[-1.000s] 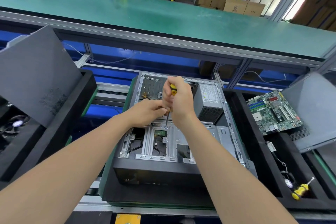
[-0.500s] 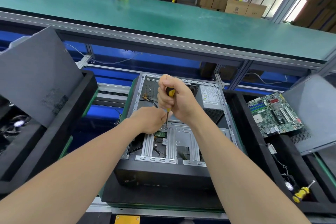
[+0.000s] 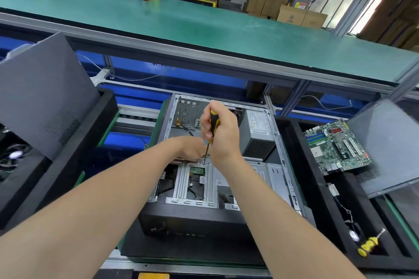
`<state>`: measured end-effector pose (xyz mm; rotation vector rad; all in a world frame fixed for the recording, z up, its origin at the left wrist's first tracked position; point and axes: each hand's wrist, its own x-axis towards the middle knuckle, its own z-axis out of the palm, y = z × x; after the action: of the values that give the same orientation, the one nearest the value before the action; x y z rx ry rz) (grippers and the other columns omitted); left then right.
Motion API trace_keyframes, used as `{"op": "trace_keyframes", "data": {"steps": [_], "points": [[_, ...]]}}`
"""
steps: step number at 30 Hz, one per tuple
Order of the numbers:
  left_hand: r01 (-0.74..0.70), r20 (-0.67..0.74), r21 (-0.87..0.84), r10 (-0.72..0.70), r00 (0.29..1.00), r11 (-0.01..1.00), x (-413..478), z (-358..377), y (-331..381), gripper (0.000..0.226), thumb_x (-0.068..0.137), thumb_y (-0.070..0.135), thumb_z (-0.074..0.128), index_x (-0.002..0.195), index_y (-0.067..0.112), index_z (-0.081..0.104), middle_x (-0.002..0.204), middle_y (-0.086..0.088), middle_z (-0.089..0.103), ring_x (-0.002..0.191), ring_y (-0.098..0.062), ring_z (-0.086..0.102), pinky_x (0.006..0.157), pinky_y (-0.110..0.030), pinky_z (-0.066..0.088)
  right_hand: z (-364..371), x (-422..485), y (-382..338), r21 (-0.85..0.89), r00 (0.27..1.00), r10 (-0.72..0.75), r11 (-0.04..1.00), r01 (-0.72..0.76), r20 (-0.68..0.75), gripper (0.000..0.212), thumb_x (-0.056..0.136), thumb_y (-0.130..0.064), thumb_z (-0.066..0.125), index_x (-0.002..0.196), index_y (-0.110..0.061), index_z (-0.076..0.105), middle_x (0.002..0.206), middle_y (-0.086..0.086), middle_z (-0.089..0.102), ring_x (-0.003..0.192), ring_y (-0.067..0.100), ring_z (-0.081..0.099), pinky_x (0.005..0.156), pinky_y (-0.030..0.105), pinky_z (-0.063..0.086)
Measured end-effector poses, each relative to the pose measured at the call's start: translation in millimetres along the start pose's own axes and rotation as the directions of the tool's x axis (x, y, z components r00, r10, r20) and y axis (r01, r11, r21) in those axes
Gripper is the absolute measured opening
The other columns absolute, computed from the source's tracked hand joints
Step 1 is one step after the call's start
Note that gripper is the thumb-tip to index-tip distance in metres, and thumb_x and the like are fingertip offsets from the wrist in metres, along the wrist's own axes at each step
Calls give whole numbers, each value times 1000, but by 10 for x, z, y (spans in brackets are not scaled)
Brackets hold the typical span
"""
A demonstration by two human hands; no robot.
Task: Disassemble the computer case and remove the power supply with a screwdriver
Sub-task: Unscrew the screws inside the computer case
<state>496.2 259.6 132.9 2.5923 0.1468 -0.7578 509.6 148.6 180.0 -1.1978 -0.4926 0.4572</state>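
Gripping the screwdriver (image 3: 212,121) upright in the right hand (image 3: 224,136), left hand (image 3: 191,148) beside its shaft, grasp hidden, with the power supply (image 3: 258,129) just right of both hands, likely heavy and rigid, best held by its sides.

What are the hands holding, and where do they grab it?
The right hand grips the screwdriver by its black-and-yellow handle. The left hand sits close beside it; its hold cannot be told.

We can read no text here. The white printed label (image 3: 259,123) on top of the grey metal power supply box (image 3: 258,150) is too small to make out. Far behind that box, a red-and-white sticker (image 3: 301,5) among the brown cardboard cartons (image 3: 267,2) is blurred.
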Motion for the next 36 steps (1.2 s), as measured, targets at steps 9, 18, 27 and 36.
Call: {"op": "trace_keyframes", "data": {"steps": [9, 18, 27, 36], "points": [[-156, -66, 166, 169, 983, 974, -39, 7, -6, 28, 91, -13, 38, 74, 10, 43, 71, -4, 39, 68, -22, 35, 56, -18, 32, -217, 296, -112, -25, 736, 257, 950, -310, 626, 42, 95, -25, 45, 54, -22, 38, 46, -5, 28, 40, 11, 16, 42, 26, 16], [-157, -112, 7, 157, 981, 988, 10, 50, -70, 87, 90, 81, 37, 88, -5, 55, 76, -7, 49, 70, -24, 44, 83, -48, 49, -279, 240, -109, 126, 847, 185, 951, -282, 499, 24, 98, -25, 41, 76, -17, 40, 46, -7, 26, 39, 12, 18, 42, 26, 16], [-146, -86, 30, 148, 985, 989, 24, 31, -84, 58, 101, 52, 43, 88, -3, 57, 81, -12, 49, 74, -24, 42, 82, -49, 48, 2, -10, -42, -78, 936, 32, 995, -63, -350, 42, 106, -42, 58, 71, -19, 64, 61, -3, 55, 53, 12, 48, 49, 22, 43], [-339, -108, 14, 339, 935, 941, 37, 64, -124, 23, 103, 22, 51, 96, 11, 69, 91, -10, 68, 74, -15, 49, 64, -13, 38, -102, 57, -34, 42, 947, 133, 988, -152, 291, 42, 102, -30, 43, 62, -18, 46, 51, -5, 27, 44, 12, 16, 44, 28, 11]]}}
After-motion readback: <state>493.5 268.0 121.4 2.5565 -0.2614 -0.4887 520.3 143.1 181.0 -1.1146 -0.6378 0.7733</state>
